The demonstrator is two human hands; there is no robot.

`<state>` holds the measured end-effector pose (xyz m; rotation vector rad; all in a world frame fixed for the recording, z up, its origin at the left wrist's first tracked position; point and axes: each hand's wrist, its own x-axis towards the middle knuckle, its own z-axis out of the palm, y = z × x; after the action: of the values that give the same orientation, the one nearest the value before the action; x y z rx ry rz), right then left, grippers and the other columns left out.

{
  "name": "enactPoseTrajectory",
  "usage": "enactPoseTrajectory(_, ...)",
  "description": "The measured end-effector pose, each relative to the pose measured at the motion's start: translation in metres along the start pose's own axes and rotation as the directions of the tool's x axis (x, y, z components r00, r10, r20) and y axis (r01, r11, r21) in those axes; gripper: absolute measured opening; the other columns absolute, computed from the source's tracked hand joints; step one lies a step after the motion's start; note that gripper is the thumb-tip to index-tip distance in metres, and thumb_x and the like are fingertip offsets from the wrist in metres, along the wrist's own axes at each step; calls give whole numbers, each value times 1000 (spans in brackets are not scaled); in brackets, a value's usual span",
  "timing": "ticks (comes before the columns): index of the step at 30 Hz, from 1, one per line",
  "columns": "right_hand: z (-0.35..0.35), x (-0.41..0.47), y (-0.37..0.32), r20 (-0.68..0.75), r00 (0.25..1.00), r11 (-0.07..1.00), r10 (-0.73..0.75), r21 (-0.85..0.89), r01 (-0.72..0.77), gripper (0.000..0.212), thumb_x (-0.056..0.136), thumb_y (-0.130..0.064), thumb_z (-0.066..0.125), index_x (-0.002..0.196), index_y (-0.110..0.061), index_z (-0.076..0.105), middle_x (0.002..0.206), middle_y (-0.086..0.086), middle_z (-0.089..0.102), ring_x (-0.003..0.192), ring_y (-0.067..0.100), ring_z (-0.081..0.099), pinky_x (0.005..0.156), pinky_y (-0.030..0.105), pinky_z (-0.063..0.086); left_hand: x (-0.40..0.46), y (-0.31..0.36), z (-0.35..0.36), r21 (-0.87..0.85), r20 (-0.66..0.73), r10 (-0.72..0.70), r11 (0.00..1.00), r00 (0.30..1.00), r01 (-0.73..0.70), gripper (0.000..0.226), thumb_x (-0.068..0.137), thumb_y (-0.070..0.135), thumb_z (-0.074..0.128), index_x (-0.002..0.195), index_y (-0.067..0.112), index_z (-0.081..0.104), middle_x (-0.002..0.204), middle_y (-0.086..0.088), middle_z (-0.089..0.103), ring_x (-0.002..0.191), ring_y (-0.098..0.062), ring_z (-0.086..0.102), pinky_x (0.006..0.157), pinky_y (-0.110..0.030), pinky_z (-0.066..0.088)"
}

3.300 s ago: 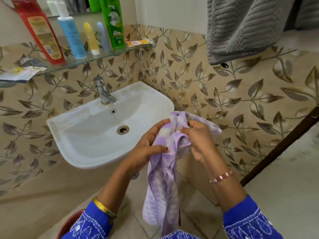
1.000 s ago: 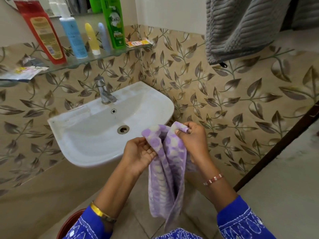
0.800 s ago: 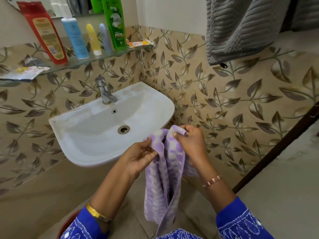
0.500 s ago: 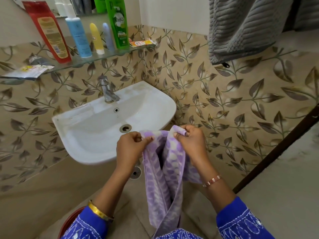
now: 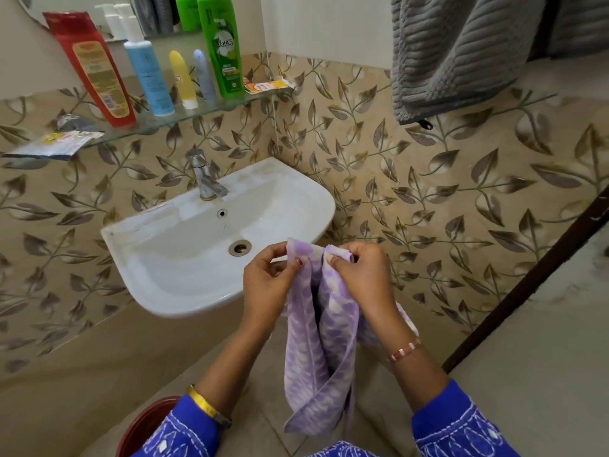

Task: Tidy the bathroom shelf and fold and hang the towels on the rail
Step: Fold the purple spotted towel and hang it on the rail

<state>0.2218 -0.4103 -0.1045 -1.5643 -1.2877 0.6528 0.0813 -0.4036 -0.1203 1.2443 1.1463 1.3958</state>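
A small purple-and-white patterned towel (image 5: 316, 351) hangs in a loop in front of me, near the sink's front rim. My left hand (image 5: 268, 285) pinches its left top corner. My right hand (image 5: 362, 275) pinches the right top corner, close beside the left. A grey ribbed towel (image 5: 461, 51) hangs at the top right; the rail itself is out of view. The glass shelf (image 5: 184, 118) on the left wall carries a red bottle (image 5: 90, 67), a blue bottle (image 5: 148, 74), a yellow tube (image 5: 183, 80), a pale blue tube (image 5: 204, 75) and a green bottle (image 5: 220, 44).
A white sink (image 5: 158, 258) with a chrome tap (image 5: 204, 174) is mounted under the shelf. Sachets (image 5: 52, 146) lie at the shelf's left end, an orange tube (image 5: 267, 85) at its right end. A red bucket rim (image 5: 145, 427) shows at the bottom left. A dark door frame (image 5: 534, 285) runs diagonally on the right.
My left hand has shifted from the towel's side to its top left corner and moved toward my right hand. The two top corners now sit close together.
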Motion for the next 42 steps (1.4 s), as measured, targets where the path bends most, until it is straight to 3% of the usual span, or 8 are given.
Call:
enactPoseTrajectory(4,3,-2,-7,13,999,999,44,10,-44,11,81,-12,66,80,-10,55,73,4,62,63,14,54,50,10,37,-6,5,12,210,48,154,965,987,-160,19,81,8,66,91,25,66,89,10,70,76,-1,67,65,-13,51)
enactPoseTrajectory(8,-4,0,-16,141,977,955,161,229,-190,10,81,-3,64,86,-9,57,83,21,69,72,32,67,64,38,57,-9,11,15,241,119,174,950,978,-198,26,84,6,61,90,30,64,89,10,69,79,0,66,67,-12,50)
enactPoseTrajectory(13,-18,5,-19,308,931,841,197,435,-322,13,84,3,52,85,2,65,73,17,69,60,22,67,62,33,59,-9,17,11,171,154,122,974,981,-148,25,80,13,68,92,34,62,94,10,69,89,-11,67,76,-22,54)
enactPoseTrajectory(19,-16,2,-19,268,962,846,61,497,-192,8,77,7,66,77,-1,66,61,7,70,54,17,67,52,22,55,-12,15,11,236,168,138,956,976,-176,46,67,20,80,105,28,56,105,3,66,97,-9,63,82,-20,52)
enactPoseTrajectory(27,-14,13,-17,129,986,987,-109,135,91,9,70,-15,79,74,-11,73,75,4,58,61,13,52,62,25,47,0,18,14,173,55,128,976,990,-136,21,83,5,62,82,26,66,77,16,69,72,7,65,65,-8,49)
enactPoseTrajectory(33,-6,12,-17,83,984,975,-158,169,142,9,78,-8,71,72,-11,65,77,6,58,64,12,52,60,14,44,6,17,20,128,125,60,989,990,-76,11,85,8,61,95,12,63,91,-2,70,85,-10,66,75,-17,52)
enactPoseTrajectory(39,-18,23,-20,288,935,945,-207,305,115,11,80,0,65,74,-10,66,67,1,63,61,6,55,63,17,47,10,18,20,218,120,101,968,988,-126,14,82,5,64,91,16,63,86,-1,70,77,-6,67,71,-18,53)
enactPoseTrajectory(42,-18,23,-13,264,942,947,-210,295,129,21,83,-1,61,71,-17,64,65,-1,61,61,7,53,60,16,46,16,15,17,217,50,88,971,995,-97,12,83,0,61,90,8,65,84,-5,69,69,2,64,68,-14,51)
